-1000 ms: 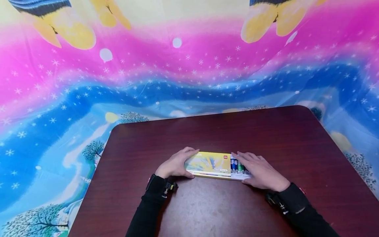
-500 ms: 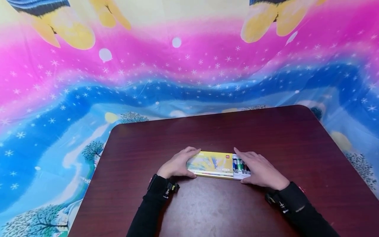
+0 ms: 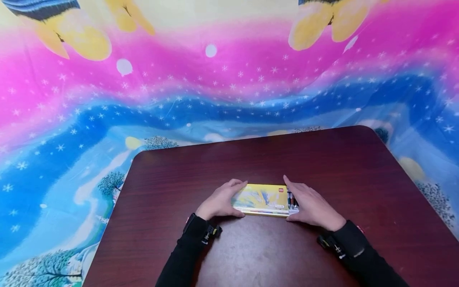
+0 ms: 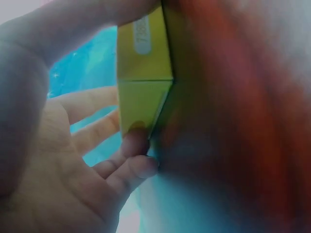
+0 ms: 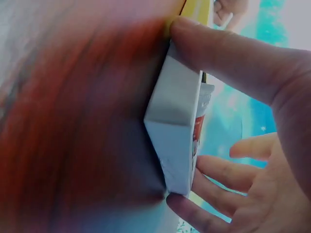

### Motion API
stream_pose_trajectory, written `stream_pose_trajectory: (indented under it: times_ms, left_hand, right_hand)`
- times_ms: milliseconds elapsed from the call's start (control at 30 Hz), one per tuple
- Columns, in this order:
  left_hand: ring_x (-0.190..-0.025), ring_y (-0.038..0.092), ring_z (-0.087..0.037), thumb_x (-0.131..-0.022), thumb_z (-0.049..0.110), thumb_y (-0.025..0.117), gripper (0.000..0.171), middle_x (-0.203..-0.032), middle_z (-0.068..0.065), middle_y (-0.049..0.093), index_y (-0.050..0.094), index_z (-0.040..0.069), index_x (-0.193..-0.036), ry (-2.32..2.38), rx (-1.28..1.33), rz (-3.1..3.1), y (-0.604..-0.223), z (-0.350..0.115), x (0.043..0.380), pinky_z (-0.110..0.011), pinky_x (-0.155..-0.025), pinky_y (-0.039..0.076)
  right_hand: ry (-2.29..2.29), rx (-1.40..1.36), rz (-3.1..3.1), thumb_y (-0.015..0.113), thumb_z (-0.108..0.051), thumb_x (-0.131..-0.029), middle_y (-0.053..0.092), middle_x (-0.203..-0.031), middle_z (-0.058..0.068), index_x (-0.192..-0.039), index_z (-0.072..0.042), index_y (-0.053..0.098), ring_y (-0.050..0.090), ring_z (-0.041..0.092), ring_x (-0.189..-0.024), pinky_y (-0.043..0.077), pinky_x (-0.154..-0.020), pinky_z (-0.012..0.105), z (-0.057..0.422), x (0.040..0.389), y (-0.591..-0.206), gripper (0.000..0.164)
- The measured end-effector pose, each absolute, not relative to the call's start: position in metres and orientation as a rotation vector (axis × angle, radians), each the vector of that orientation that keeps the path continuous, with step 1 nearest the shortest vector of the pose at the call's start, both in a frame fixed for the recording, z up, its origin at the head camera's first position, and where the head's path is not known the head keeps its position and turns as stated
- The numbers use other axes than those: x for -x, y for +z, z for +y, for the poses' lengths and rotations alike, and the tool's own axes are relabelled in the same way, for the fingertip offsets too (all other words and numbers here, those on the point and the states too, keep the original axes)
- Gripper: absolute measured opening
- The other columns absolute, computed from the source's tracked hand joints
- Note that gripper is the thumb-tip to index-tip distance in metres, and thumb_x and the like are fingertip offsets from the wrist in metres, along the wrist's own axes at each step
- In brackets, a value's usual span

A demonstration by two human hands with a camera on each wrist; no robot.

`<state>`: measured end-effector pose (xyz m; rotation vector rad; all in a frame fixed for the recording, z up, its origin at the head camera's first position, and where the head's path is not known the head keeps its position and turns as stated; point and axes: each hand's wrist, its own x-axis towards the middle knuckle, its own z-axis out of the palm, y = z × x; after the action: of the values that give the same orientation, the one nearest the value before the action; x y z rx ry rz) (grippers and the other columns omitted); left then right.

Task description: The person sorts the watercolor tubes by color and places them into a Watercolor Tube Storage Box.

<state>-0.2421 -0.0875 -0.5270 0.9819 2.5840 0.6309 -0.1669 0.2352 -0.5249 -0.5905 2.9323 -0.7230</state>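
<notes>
A flat yellow printed box sleeve (image 3: 263, 199) lies on the dark red-brown table. From its right end a short part of a white inner tray (image 5: 170, 97) sticks out, with several paint tubes (image 3: 292, 200) in it. My left hand (image 3: 220, 202) grips the sleeve's left end, thumb on the near side and fingers on the far side. The sleeve's yellow end (image 4: 143, 104) shows between thumb and fingers in the left wrist view. My right hand (image 3: 316, 206) holds the tray's sides between thumb and fingers; its thumb tip reaches the sleeve's edge. Most of the tray is hidden inside the sleeve.
The table (image 3: 201, 167) has rounded back corners and stretches around the box on all sides. Behind it hangs a pink and blue printed cloth (image 3: 229, 87) with snowflakes and trees. Both wrists wear black bands with small devices.
The white tray has slid further into the yellow sleeve, so fewer tubes show. The sleeve and my left hand have shifted slightly right, while my right hand has moved slightly left.
</notes>
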Motion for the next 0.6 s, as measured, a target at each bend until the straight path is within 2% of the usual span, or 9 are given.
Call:
stream_pose_trajectory:
  times_ms: [267,400,500,600]
  left_hand:
    - [-0.142,0.046,-0.022,-0.078,0.039,0.092,0.104,-0.159,-0.002,0.042,0.035,0.020,-0.163,0.694,-0.957,2.565,-0.529,-0.094,0.243,-0.040,-0.110,0.046]
    - [-0.140,0.048,-0.021,-0.077,0.040,0.092,0.105,-0.158,-0.002,0.043,0.036,0.020,-0.163,0.694,-0.958,2.577,-0.529,-0.093,0.242,-0.040,-0.109,0.047]
    - [-0.141,0.048,-0.022,-0.077,0.043,0.091,0.105,-0.159,-0.003,0.043,0.035,0.018,-0.163,0.677,-0.987,2.585,-0.530,-0.089,0.242,-0.040,-0.110,0.047]
    - [-0.143,0.046,-0.022,-0.079,0.046,0.090,0.105,-0.159,-0.004,0.042,0.035,0.017,-0.163,0.676,-1.026,2.572,-0.531,-0.084,0.242,-0.041,-0.111,0.046]
  right_hand:
    - [-0.780,0.535,2.814,0.099,-0.038,-0.066,0.046,-0.153,0.020,-0.162,-0.006,0.034,0.046,0.037,-0.132,0.052,-0.100,0.052,0.262,0.175,-0.521,0.120]
    - [-0.834,0.540,2.760,0.100,-0.032,-0.065,0.051,-0.139,0.017,-0.159,-0.001,0.037,0.056,0.029,-0.116,0.055,-0.090,0.041,0.277,0.180,-0.522,0.117]
    - [-0.904,0.548,2.743,0.100,-0.028,-0.066,0.053,-0.127,0.009,-0.159,-0.001,0.036,0.058,0.019,-0.104,0.055,-0.082,0.029,0.276,0.181,-0.526,0.116]
    - [-0.961,0.569,2.729,0.100,-0.028,-0.067,0.054,-0.122,0.005,-0.160,-0.001,0.034,0.058,0.015,-0.101,0.054,-0.081,0.025,0.270,0.181,-0.531,0.117]
